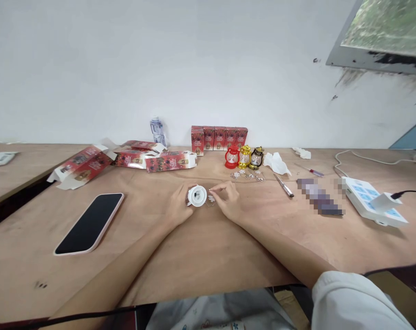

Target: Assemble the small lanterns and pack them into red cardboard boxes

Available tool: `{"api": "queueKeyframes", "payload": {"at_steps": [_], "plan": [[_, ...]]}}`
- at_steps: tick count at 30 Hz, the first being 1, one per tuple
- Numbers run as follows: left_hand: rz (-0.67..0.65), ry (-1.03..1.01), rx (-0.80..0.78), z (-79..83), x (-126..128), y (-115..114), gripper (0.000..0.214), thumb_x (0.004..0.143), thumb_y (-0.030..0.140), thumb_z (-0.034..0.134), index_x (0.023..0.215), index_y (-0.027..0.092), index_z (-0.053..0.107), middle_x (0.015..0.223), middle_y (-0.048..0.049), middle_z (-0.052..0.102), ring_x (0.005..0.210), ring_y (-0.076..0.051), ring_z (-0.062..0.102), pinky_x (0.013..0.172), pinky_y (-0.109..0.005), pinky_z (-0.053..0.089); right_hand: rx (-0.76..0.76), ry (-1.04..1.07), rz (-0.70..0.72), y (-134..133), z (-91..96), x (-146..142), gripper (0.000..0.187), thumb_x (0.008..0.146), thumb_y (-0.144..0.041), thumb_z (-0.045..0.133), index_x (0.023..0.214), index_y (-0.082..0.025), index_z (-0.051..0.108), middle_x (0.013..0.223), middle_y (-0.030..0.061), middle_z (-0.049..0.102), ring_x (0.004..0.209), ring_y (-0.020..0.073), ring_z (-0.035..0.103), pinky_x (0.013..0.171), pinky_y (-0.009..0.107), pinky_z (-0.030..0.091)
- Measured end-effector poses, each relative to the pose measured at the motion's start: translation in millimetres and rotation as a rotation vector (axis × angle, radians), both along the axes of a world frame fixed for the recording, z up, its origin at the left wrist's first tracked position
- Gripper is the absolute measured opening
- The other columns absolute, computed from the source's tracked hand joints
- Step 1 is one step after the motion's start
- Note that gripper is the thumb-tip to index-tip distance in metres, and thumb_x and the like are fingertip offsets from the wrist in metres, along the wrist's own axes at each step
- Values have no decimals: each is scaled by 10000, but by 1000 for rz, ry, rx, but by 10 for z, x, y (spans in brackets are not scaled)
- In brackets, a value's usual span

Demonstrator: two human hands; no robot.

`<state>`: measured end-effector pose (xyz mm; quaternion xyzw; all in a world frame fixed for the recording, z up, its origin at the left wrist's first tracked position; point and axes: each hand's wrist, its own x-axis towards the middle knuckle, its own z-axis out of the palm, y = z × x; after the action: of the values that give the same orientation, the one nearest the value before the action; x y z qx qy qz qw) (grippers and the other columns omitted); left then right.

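My left hand (179,202) is wrapped round a small white round piece (197,196), which faces up and shows a dark spot and small parts inside its rim. To its right, my right hand (230,200) pinches thumb and forefinger together close to that rim. Whatever lies between those fingertips is too small to make out. Just below the right fingertips, a thin chain with a small pale piece (211,199) rests on the wooden table (208,247). Farther back stand a red lantern (232,157), a gold lantern (244,157) and a black lantern (256,158).
Several red boxes (219,137) stand against the wall beside a bottle (157,130). Opened cartons (171,162) lie at back left, a phone (90,223) at left. Chains (248,175), a screwdriver (284,185), crumpled paper (276,163) and a power strip (373,201) lie rightward.
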<state>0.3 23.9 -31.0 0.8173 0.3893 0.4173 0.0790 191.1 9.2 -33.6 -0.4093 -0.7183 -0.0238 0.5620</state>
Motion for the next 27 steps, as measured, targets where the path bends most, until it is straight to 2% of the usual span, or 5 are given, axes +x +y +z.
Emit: {"api": "queueKeyframes", "payload": {"at_steps": [6,13,18,22,27], "plan": [[-29,57,18,-5,11,-10,409,705,138,536,1109,194,499,1121,-83,623,1034,-229,603,854,-363,507,213,64,32,-115,15,-122,67,827,-209,621,837,-230,558,726,-9,662,708,155,588,703,327,418],[-45,91,29,17,26,-40,411,694,111,516,1095,203,509,1107,-79,630,1030,-227,603,854,-360,499,180,-66,3,-108,-13,-151,19,849,-233,597,834,-244,594,715,-10,660,722,153,601,720,337,397],[-39,49,17,9,18,-30,417,694,118,529,1103,193,504,1114,-76,626,1014,-215,606,843,-345,503,228,-41,4,-108,-1,-138,61,852,-207,596,898,-246,588,767,-9,691,769,156,610,743,332,409],[12,-5,-16,29,12,-13,394,698,151,556,1086,200,513,1086,-68,637,1005,-226,608,848,-369,506,49,-36,-41,-48,-32,-94,30,865,-223,562,884,-227,585,826,17,686,809,180,596,775,352,413],[104,-71,-36,35,9,19,362,684,155,593,1037,203,528,1008,-54,657,929,-230,626,803,-367,516,-257,-308,-34,64,-77,-76,165,831,-142,554,981,-212,560,964,50,688,949,223,570,777,361,411]]}}
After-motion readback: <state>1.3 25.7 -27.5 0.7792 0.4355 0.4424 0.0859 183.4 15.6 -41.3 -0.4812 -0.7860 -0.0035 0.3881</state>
